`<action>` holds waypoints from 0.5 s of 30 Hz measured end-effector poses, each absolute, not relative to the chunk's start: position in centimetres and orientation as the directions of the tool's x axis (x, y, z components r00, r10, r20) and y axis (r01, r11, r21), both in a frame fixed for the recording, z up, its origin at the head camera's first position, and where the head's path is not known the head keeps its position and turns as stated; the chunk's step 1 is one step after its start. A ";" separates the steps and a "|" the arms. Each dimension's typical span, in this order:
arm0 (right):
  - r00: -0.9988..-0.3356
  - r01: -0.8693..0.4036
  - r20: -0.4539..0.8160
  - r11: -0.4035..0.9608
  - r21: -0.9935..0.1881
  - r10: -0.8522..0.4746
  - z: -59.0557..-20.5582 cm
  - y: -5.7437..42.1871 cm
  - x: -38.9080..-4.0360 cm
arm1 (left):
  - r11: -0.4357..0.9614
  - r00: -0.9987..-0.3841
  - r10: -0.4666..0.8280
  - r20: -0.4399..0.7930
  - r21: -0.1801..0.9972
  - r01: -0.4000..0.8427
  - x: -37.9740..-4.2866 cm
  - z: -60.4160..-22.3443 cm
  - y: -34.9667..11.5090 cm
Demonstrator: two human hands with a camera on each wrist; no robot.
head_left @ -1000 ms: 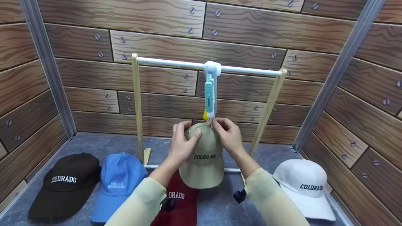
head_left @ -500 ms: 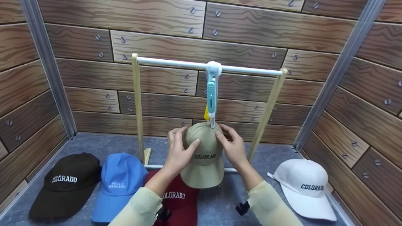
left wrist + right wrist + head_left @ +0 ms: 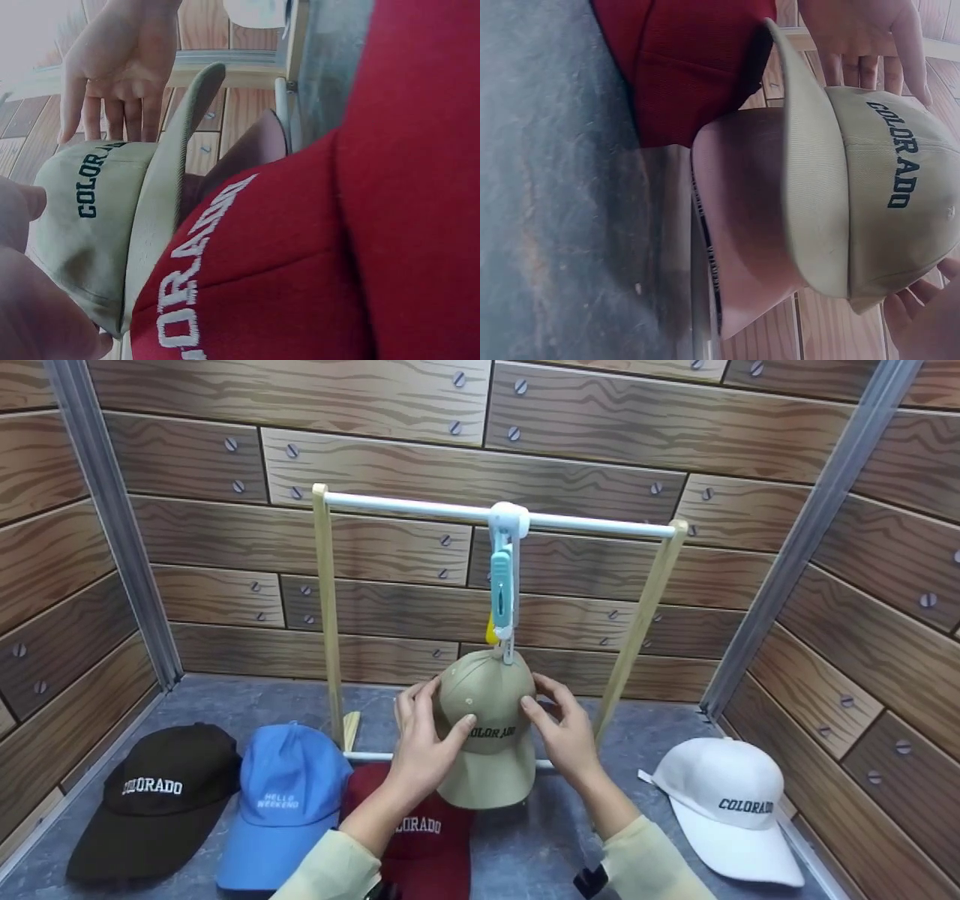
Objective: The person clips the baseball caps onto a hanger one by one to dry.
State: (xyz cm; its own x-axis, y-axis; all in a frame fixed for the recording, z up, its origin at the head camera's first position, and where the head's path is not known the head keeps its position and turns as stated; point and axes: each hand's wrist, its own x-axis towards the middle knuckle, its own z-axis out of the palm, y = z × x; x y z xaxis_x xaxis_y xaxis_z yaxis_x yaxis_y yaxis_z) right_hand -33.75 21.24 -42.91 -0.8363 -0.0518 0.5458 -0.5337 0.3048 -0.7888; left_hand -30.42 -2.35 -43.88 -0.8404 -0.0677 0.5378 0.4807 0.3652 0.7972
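A khaki baseball cap [image 3: 486, 682] lettered COLORADO hangs by its crown from a teal and white clip hanger [image 3: 501, 585], its brim pointing down. The hanger is on the rack's white top rail [image 3: 600, 523]. My left hand [image 3: 420, 742] holds the cap's left side, thumb on the front and fingers round towards the back. On the opposite side my right hand [image 3: 568, 735] holds the crown in the same way, its fingers partly hidden. Behind the khaki brim, a pink cap [image 3: 746, 187] shows in the right wrist view.
Below my hands lies a red cap [image 3: 427, 855], partly covered by my left forearm. A black cap [image 3: 161, 802] and a blue cap [image 3: 285, 795] sit at left, a white cap [image 3: 724, 787] at right. Wooden rack posts [image 3: 328, 615] stand either side; wood-patterned walls enclose the table.
Both hands have slid down from the top of the crown, by the clip, to the cap's sides. The right fingers have left the clip. The cap stays hanging.
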 end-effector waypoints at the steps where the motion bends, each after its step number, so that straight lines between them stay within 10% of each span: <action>1: -0.838 -0.531 0.542 0.307 -0.790 -0.055 -43.0 21.4 -33.6 | 0.370 -0.839 -0.075 0.539 0.796 0.478 -30.3 -44.0 -2.3; 15: -0.868 -0.488 0.491 0.319 -0.813 -0.076 -44.8 23.2 -31.9 | 0.393 -0.865 -0.091 0.494 0.816 0.424 -27.8 -44.4 -1.4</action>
